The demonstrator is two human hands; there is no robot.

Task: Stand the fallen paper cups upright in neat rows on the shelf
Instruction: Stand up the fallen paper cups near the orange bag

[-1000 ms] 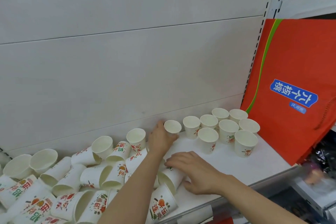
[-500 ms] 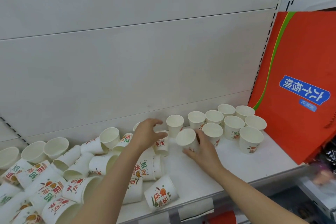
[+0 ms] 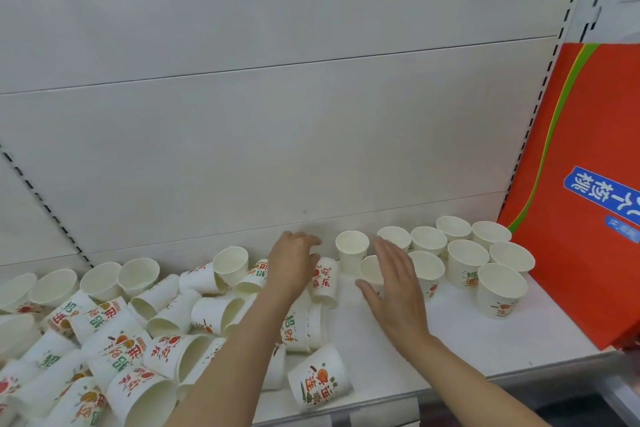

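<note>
Several white paper cups stand upright in two rows [image 3: 465, 262] at the shelf's right end. The newest upright cup [image 3: 370, 272] sits at the left end of the front row. My right hand [image 3: 394, 291] hovers flat against it with fingers straight, partly hiding it. My left hand [image 3: 294, 263] curls its fingers over the top of a printed cup [image 3: 323, 284] that sits tilted just left of the rows. A heap of fallen cups [image 3: 145, 340] covers the left half of the shelf. One more fallen cup [image 3: 320, 383] lies near the front edge.
A large red bag [image 3: 588, 184] leans at the right end, close to the last upright cups. The white shelf [image 3: 467, 340] has bare surface in front of the rows. A grey back panel [image 3: 277, 149] rises directly behind the cups.
My right hand has set its cup at the left end of the front row and opened off it. My left hand moved right and closed its fingers on the tilted printed cup.
</note>
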